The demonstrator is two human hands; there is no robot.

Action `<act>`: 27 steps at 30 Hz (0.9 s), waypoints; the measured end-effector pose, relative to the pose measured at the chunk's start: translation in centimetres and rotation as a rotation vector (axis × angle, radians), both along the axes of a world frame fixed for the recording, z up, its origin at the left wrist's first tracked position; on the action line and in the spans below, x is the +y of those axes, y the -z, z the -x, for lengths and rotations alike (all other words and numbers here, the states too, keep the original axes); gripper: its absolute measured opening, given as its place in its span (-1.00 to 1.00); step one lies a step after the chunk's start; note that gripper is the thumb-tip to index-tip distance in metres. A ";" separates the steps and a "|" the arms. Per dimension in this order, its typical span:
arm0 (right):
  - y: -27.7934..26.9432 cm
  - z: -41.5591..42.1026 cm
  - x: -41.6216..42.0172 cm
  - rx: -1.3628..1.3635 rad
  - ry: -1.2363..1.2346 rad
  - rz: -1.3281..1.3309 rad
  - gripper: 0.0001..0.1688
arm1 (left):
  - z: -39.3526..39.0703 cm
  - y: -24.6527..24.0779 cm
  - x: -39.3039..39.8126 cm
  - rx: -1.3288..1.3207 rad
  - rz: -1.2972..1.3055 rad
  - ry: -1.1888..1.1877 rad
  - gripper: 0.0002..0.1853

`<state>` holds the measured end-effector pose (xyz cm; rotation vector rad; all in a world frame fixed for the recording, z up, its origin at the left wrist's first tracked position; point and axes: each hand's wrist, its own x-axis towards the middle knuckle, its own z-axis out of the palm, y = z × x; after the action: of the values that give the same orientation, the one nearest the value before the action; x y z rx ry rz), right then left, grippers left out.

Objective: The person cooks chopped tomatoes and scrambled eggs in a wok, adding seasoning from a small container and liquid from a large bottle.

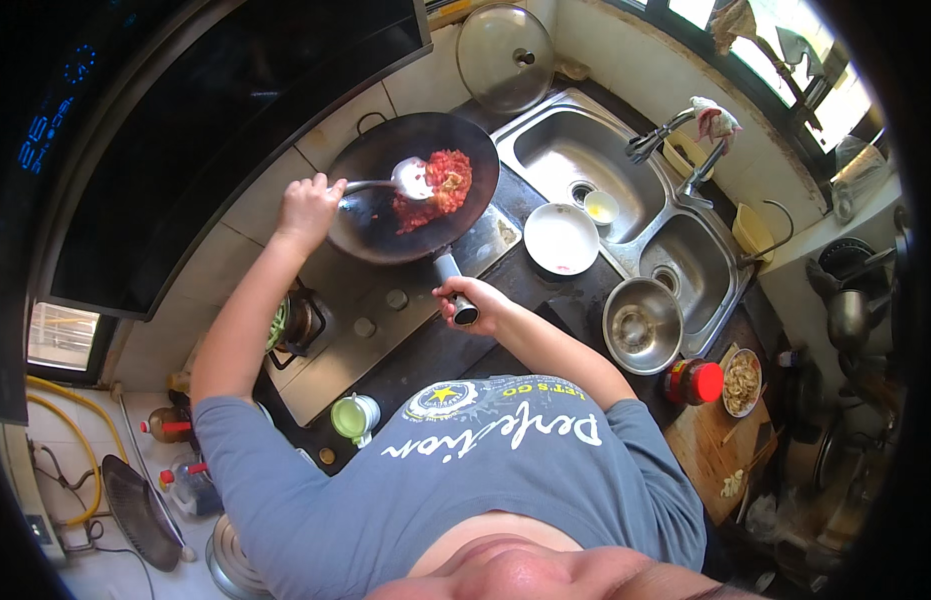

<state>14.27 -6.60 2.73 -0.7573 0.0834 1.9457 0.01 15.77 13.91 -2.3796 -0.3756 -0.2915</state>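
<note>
My left hand [309, 214] grips the handle of a metal wok spatula [413, 178]. Its blade rests against chopped red food [449, 180], which looks like tomato, inside a dark wok [368, 225]. A paler piece lies on top of the red heap. With my right hand [476, 304] I hold the wok's grey handle [448, 266], fingers wrapped near its hollow end. The wok sits tilted over the gas hob [345, 360]; the burner under it is hidden. Right of the wok is a white plate [561, 236] with a red trace at its edge.
A double steel sink [563, 150] holds a small bowl [601, 208] at its edge. Nearby are a steel bowl [643, 325], a red-lidded jar [694, 381], and a cutting board [698, 450] with a food bowl [743, 382]. A green mug [353, 420] stands close to my body.
</note>
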 end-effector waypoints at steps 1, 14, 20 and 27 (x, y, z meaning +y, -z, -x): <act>0.1 0.0 0.0 0.006 0.003 0.000 -0.87 | 0.2 -1.4 -0.6 0.024 -0.014 0.000 -0.84; -0.5 0.7 0.3 0.001 0.018 0.029 -0.90 | -4.4 6.5 -6.1 0.041 0.514 -0.507 -0.76; -0.5 0.6 0.4 0.011 0.031 0.034 -0.89 | 1.9 6.0 2.9 -0.308 1.428 -0.725 -0.73; -0.4 0.1 0.2 0.008 0.041 0.046 -0.88 | 2.3 -6.6 -2.8 0.114 0.769 -0.504 -0.82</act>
<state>14.13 -6.43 3.12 -0.7723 0.1487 1.9134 -2.32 12.95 20.53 -2.8842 -1.1747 0.2775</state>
